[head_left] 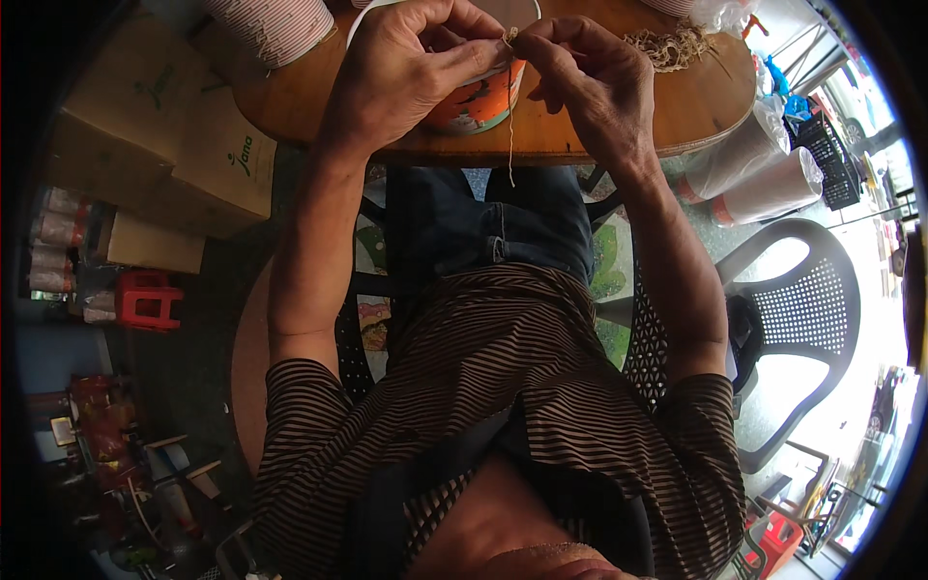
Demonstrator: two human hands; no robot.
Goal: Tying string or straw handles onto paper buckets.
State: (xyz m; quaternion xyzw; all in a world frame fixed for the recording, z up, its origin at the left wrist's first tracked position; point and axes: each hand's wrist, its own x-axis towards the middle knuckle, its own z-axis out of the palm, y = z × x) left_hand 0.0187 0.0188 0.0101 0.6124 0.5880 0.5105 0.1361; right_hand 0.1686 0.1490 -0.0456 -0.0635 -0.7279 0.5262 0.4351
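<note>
My left hand (401,82) and my right hand (604,92) meet over the table's near edge, thumbs and fingertips pinched together. Between them they grip a thin tan string (511,135) at a small knotted bunch. Its loose end hangs straight down past the table edge. Just behind and below the fingers stands an orange and pale round tub (471,108) with a white handle, partly hidden by my left hand. What lies inside the tub cannot be made out. Right of my right hand, a tangled heap of tan string (669,48) rests on the wooden table (561,135).
A pale cylinder with reddish stripes (275,27) sits on the table's left side. Cardboard boxes (208,145) and a red stool (147,300) are at left. To the right are plastic-wrapped cylinders (773,184), a black crate (829,159) and a grey plastic chair (802,300).
</note>
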